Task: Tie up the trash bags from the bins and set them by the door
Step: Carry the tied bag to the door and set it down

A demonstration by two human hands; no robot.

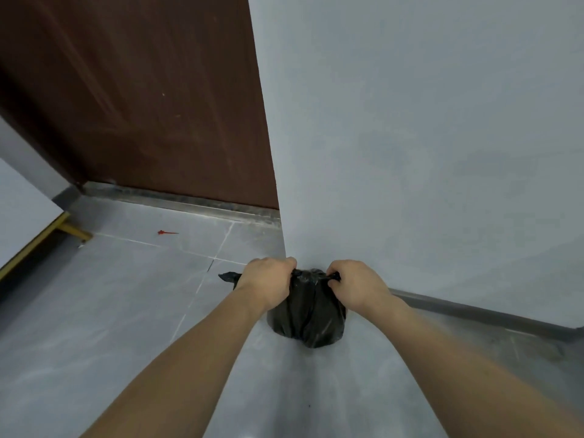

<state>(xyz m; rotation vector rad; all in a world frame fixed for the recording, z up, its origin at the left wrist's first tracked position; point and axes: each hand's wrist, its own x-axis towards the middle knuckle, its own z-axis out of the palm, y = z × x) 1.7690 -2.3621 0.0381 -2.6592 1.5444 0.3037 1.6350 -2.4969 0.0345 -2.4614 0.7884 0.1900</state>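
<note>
A small black trash bag [308,317] sits on the grey tiled floor against the corner of a grey wall, a little right of the dark brown door [142,99]. My left hand [268,279] grips one twisted end of the bag's top, and a loose black tail sticks out past it to the left. My right hand [354,284] grips the other end. Both ends are pulled apart over the bag's gathered top.
The grey wall [426,137] rises directly behind the bag, with a dark skirting along its base. A metal threshold [180,202] runs under the door. A small red object [166,232] lies on the floor. A white panel with a yellow edge [34,245] stands at the left.
</note>
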